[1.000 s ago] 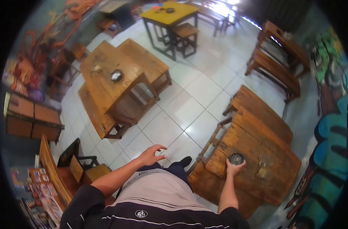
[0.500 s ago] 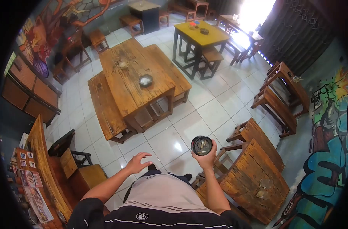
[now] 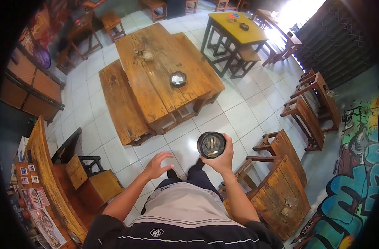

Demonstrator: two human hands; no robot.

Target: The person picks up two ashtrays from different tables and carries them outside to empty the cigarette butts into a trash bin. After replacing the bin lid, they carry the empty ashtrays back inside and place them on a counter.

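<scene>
The person is standing on the white tiled floor [image 3: 239, 112] between the wooden tables, carrying a round black ashtray [image 3: 211, 145] in the right hand [image 3: 221, 159]. The fingers are wrapping it from below and around the rim, so it is riding level and mouth up, probably so the butts and ash inside are not spilling. It is being held out in front of the body at chest height, over the floor, resting on no tabletop. The left hand [image 3: 156, 164] is hanging free with the fingers spread, gripping nothing, swung out a little as if for balance.

Ahead, a long wooden tabletop [image 3: 156, 79] is carrying a second ashtray [image 3: 178, 79] near its near end, with something pale lying in it. A bench [image 3: 119, 103] is running alongside it. To the right, a smaller rough table [image 3: 281, 199] is standing close beside the person's leg.
</scene>
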